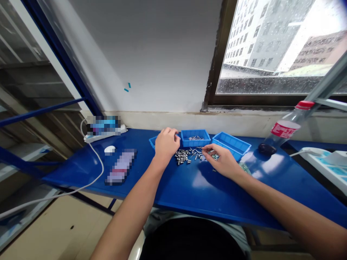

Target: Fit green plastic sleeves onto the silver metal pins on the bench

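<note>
My left hand (pixel 166 143) is over the left blue bin (pixel 152 142), hiding most of it. Its fingers curl inward, and whatever they may hold is hidden. To the right, my right hand (pixel 221 159) reaches the edge of a loose pile of metal parts, thumb and fingertips brought together; I cannot make out anything between them. The pile has short thick silver fasteners (pixel 182 156) on its left and thin pin-like metal pieces (pixel 195 153) on its right. Behind it, the middle blue bin (pixel 195 143) contains several thin metal pieces. The right blue bin (pixel 232 145) sits at an angle.
A bottle with a red cap (pixel 284 126) stands at the right of the blue table (pixel 187 195). A white power strip (pixel 322 166) lies beyond it. On the left are a blurred phone-like object (pixel 121 168), a white round object (pixel 110 150) and a white cable (pixel 101 164).
</note>
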`<state>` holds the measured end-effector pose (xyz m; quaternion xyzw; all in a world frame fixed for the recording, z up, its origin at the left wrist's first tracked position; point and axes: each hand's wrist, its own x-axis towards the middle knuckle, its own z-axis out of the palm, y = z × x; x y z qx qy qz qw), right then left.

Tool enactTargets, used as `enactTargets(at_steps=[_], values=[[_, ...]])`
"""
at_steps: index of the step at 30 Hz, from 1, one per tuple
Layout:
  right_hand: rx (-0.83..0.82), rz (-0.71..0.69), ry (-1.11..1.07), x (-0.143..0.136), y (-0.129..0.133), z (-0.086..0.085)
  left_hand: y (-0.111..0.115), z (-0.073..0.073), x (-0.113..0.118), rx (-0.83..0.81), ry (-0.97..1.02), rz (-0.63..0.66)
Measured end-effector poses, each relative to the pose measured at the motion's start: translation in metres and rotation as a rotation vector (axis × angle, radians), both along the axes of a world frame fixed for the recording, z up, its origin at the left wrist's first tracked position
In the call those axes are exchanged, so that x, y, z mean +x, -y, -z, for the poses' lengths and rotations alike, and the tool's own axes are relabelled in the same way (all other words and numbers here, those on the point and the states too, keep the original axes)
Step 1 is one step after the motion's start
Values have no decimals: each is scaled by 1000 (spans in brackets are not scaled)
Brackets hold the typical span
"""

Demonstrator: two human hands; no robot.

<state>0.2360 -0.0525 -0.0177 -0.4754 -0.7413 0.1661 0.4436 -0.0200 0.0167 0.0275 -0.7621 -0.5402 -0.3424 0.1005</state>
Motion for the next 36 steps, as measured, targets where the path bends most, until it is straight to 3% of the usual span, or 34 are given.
enactTargets(at_steps=[4, 10, 14, 19, 23, 26, 30, 34, 36], values=[[14, -1, 25, 1, 0, 0, -7, -1, -13, -33, 32, -53], [7, -25, 70, 1, -1, 1, -8, 0, 4, 2, -37, 163], [10, -76, 126, 1, 0, 0, -10, -7, 41, -28, -80, 346], [125, -202, 248, 2, 1, -2, -26, -19, 109, -153, -161, 649], [166, -306, 360, 0, 1, -1, -41, -18, 157, -265, -294, 651], [211, -338, 405, -1, 2, -1, -44, -15, 174, -256, -386, 585], [187, -305, 479, 7, 2, -8, -37, -17, 167, -141, -368, 589], [144, -289, 610, 27, -1, -22, -16, -21, 136, -106, -142, 630], [197, -163, 618, 37, -2, -29, -1, -18, 119, -96, -24, 636]])
